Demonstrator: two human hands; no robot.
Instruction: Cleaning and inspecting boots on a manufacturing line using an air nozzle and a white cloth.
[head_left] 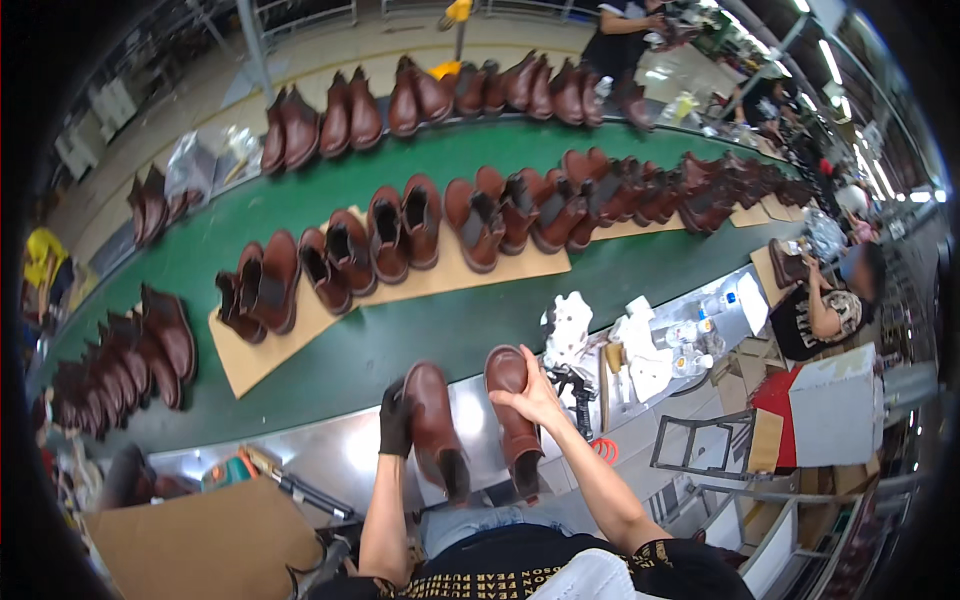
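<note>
Boots fill this head view, and two of them are in our hands at the near edge of a metal workbench (340,455). Our left hand (395,420), in a black glove, is closed around the side of the left boot (435,425), fingers wrapped against the brown leather near its toe half. Our bare right hand (535,395) lies over the right boot (512,405), palm pressed on the upper just behind the toe cap, fingers curled down over it. Both boots are brown ankle boots, set side by side with toes pointing away from us and their dark elastic openings toward our lap; they stand close together but do not touch.

Beyond the bench runs a green conveyor belt (420,335). On it lies a strip of cardboard sheets (260,355) carrying a row of brown boots (400,230) in pairs, stretching from our left up to the far right. A second row of boots (440,95) lines the far edge of the belt, and a cluster of darker boots (130,360) sits at the left end.

Just right of our right hand, white crumpled rags (570,325) and small plastic bottles (690,345) rest on the bench. A brown cardboard box (200,545) sits at lower left. Another person (825,305) works at the right, and a further one (625,30) stands at the top of the view.
</note>
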